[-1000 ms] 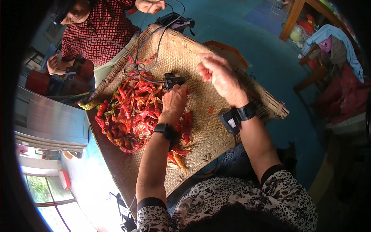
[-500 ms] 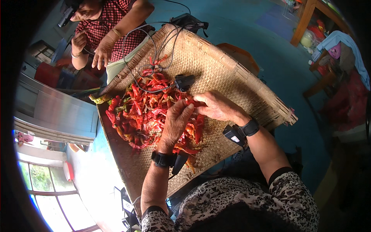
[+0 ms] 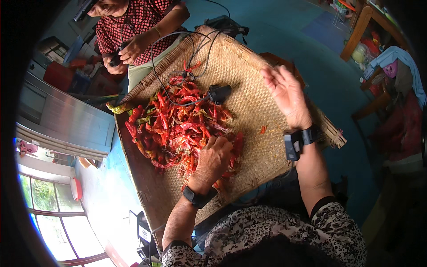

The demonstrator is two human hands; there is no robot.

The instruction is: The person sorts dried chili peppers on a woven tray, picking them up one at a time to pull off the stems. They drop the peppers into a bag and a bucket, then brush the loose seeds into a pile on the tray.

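A heap of dried red chili peppers [image 3: 173, 120] lies on a large woven bamboo tray [image 3: 249, 89]. My left hand [image 3: 212, 161] rests at the heap's near right side, fingers curled together; its fingertips are hidden, so what they hold cannot be made out. A darker red chili [image 3: 238, 143] shows just beyond its knuckles. Above the tray's right part, my right hand [image 3: 285, 91] is raised with fingers stretched out, slightly blurred, nothing in it. On the bare weave between my hands lies a small orange-red chili piece [image 3: 263, 129].
A black device [image 3: 219, 94] with a looping cable sits on the tray by the heap. Across the far left edge, another person [image 3: 138, 35] holds a small black object [image 3: 116, 58]. A metal-sided cabinet [image 3: 75, 124] stands left; cloths hang on wooden furniture [image 3: 391, 62] at right.
My hands, which met over a red chili, have parted. The right hand lifted away to the right and opened; the left dropped to the heap. The other person's hands came together around a black object.
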